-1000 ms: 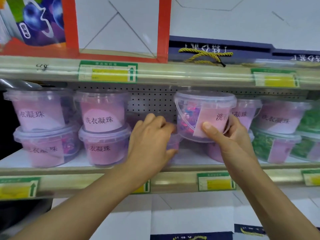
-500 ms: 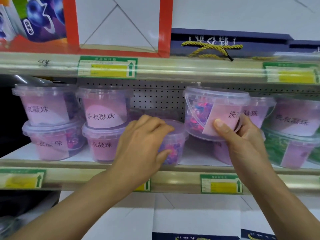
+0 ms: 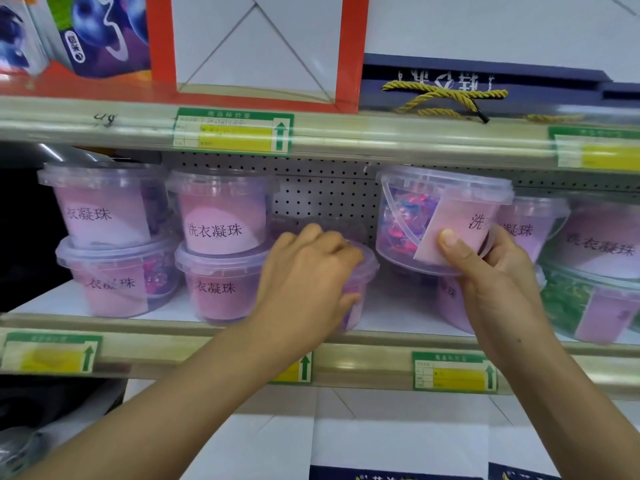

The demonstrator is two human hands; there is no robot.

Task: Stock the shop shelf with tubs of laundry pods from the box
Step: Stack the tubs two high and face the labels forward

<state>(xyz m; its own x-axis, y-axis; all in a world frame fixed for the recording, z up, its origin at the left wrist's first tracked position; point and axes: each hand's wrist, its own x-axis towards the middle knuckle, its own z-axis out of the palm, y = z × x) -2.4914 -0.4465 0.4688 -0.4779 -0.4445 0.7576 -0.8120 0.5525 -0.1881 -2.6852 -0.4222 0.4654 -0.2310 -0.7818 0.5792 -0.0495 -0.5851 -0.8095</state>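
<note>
Right hand [image 3: 491, 271] grips a raised tub [image 3: 433, 220] (tilted); left hand [image 3: 308, 275] clasps another tub [image 3: 360, 271] on the shelf [image 3: 166, 323].

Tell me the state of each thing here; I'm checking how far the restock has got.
Left hand: grips a lidded tub standing on the shelf.
Right hand: holds the raised tub, lid on, off the shelf.
Two stacks of tubs: upright, lids on, two high.
</note>
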